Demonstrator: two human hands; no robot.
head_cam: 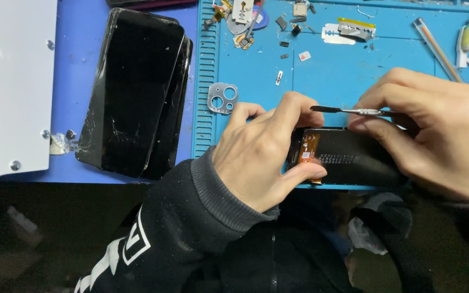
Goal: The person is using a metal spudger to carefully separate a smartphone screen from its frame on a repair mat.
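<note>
Prying near a thin flex cable

I clamp the dark phone part [348, 157] at the blue mat's [256, 76] near edge with my left hand [261, 157]. My right hand [435, 130] pinches the metal spudger [348, 110]. I judge a slip could tear the orange flex cable [309, 151].

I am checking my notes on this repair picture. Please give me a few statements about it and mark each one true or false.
1. The right hand holds a thin metal tool. True.
2. The left hand holds a black phone part at its end with the orange strip. True.
3. The cracked black screens lie to the right of both hands. False: they lie to the left, on the blue surface.
4. The silver camera frame is pinched in the left hand. False: it lies free on the blue mat.
5. The razor blade rests on the mat. True.
</note>
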